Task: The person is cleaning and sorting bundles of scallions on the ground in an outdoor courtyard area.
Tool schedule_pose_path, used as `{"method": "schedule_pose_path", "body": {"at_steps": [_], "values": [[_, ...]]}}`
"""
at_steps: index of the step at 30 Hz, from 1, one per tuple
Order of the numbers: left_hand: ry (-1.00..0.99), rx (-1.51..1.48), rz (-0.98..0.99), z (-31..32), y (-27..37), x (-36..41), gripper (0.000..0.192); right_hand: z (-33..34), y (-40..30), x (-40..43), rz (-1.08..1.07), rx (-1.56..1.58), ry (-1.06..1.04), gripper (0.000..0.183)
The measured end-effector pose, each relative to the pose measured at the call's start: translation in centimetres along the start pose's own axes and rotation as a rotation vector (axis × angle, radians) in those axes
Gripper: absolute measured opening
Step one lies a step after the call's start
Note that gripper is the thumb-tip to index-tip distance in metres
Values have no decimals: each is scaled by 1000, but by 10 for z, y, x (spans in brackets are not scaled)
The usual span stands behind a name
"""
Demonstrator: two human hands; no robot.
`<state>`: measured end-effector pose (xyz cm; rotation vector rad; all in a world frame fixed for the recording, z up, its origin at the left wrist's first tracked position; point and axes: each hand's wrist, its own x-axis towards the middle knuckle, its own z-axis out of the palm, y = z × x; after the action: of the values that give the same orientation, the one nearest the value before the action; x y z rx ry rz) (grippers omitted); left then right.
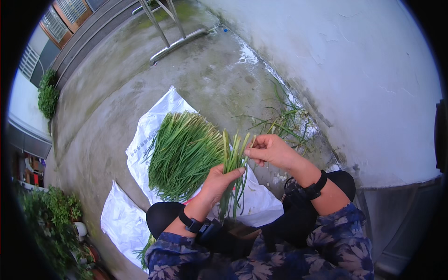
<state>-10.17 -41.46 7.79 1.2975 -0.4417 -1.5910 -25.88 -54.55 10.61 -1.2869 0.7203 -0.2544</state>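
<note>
My left hand (221,180) is closed around a small bunch of garlic chives (232,157), with the pale stem ends up and the green leaves hanging below. At the top right of this bunch, my right hand (268,151) pinches a stem end (252,140) between thumb and fingers. A large pile of garlic chives (185,154) lies just left of my hands, its pale ends turned toward the upper right. Under the pile is a white woven sack (140,140) that bears writing.
Loose leaf scraps (287,122) are scattered on the concrete floor (105,115) beside the white wall (343,87). A second white sack (122,224), with more greens (141,255), is at my left. Potted plants (52,213) line the left side. A metal stand (178,42) is farther off.
</note>
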Motion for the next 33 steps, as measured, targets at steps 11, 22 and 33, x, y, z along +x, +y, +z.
{"method": "schedule_pose_path", "body": {"at_steps": [11,22,33], "values": [[-305,-355,118,-29,27,-6,28,-49,-28,-13,-237,286,449,17],[-470,-670,64,-36,27,-4,46,37,12,4,-155,-320,-330,27],[-392,-682,1,-33,32,-5,42,-63,-45,-31,-58,-121,-29,16]]}}
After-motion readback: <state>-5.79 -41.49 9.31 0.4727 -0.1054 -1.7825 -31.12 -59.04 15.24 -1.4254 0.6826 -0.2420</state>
